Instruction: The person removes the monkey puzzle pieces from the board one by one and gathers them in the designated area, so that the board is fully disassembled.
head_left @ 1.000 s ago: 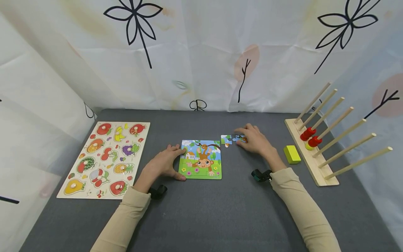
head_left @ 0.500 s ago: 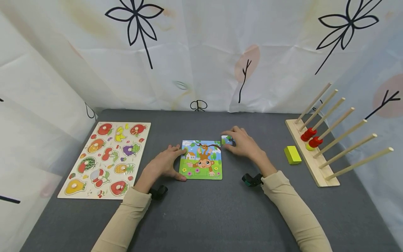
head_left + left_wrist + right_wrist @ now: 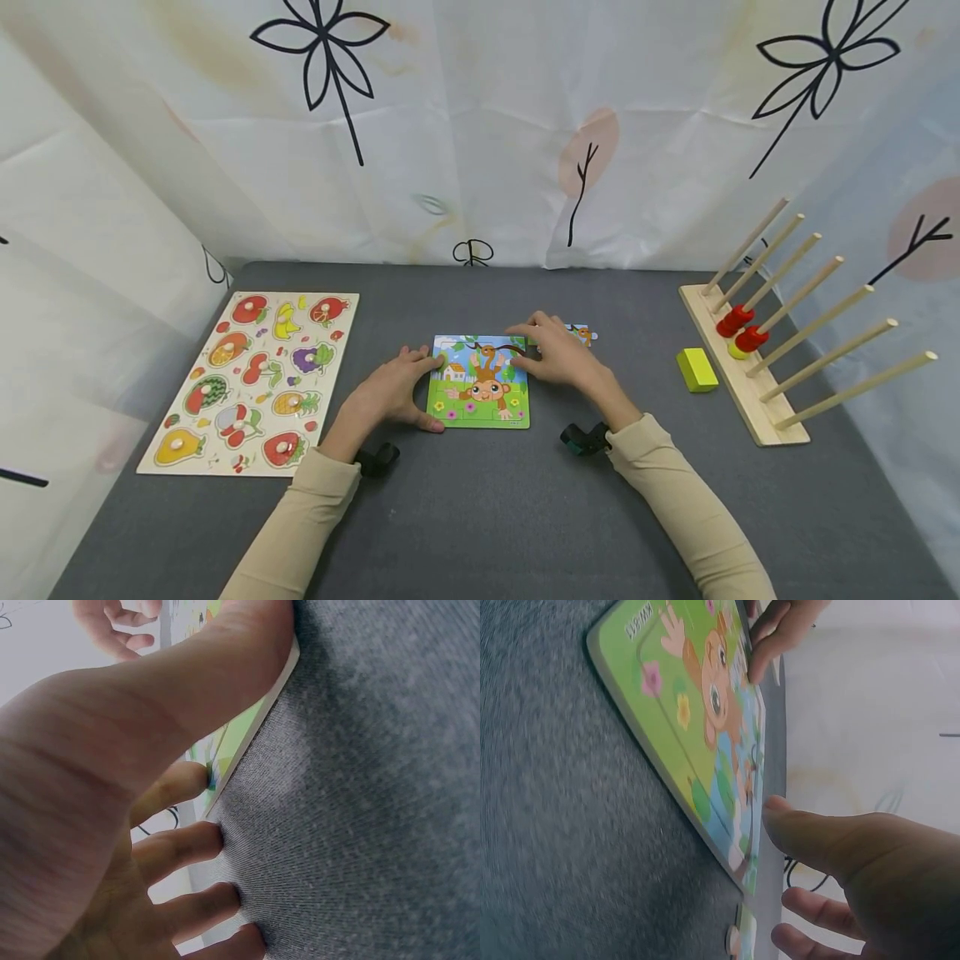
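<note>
The monkey puzzle (image 3: 480,396) lies flat on the table (image 3: 465,517), its far right corner partly masked by the right hand (image 3: 558,356), whose thumb and fingers are apart; whether they touch the picture there cannot be told. The left hand (image 3: 390,387) is spread along the puzzle's left edge, thumb and index finger against it, and its own wrist view has the thumb covering a good part of the board. Just right of the puzzle's far corner, a loose piece (image 3: 581,333) shows beyond the right hand, which hides whatever adjoins it; the right wrist view catches only a piece cut off by the lower border. Well left of the puzzle, the fruit board (image 3: 198,465) loses its near right corner behind a sleeve (image 3: 300,521), while right of the puzzle sit a yellow block (image 3: 697,370) and a peg stand (image 3: 738,379)
</note>
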### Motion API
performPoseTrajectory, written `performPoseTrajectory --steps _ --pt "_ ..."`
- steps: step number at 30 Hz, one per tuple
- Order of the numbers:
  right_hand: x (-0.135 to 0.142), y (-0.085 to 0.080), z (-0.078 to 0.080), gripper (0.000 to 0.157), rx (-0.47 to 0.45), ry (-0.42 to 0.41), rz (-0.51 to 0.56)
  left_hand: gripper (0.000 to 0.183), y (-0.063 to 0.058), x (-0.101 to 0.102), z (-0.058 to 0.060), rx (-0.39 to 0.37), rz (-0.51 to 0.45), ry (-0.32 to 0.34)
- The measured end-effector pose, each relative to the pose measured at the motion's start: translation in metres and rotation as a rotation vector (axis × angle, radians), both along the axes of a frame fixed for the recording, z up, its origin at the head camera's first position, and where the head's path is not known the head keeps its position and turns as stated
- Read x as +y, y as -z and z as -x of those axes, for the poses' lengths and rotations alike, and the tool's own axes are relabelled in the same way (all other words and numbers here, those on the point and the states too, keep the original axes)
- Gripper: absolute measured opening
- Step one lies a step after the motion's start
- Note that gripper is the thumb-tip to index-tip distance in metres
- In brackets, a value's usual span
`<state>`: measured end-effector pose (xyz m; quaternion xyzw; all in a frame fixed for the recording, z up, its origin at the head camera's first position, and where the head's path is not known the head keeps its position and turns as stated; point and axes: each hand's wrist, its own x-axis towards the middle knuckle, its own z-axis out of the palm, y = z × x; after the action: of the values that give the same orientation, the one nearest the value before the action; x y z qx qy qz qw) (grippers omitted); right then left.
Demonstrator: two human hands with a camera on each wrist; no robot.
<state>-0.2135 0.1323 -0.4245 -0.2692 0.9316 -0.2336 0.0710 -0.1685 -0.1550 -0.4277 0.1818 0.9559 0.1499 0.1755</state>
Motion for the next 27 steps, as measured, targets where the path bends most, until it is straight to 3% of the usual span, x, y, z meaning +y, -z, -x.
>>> performPoseTrajectory --steps 9,27 --pt "-0.01 0.003 -0.001 0.046 -0.04 -0.016 -0.005 0.108 0.001 0.0 0.0 0.002 0.002 -0.01" --pt "-0.015 0.009 -0.003 0.034 -0.033 -0.063 -0.051 0.108 0.001 0.0 0.0 0.016 -0.005 0.006"
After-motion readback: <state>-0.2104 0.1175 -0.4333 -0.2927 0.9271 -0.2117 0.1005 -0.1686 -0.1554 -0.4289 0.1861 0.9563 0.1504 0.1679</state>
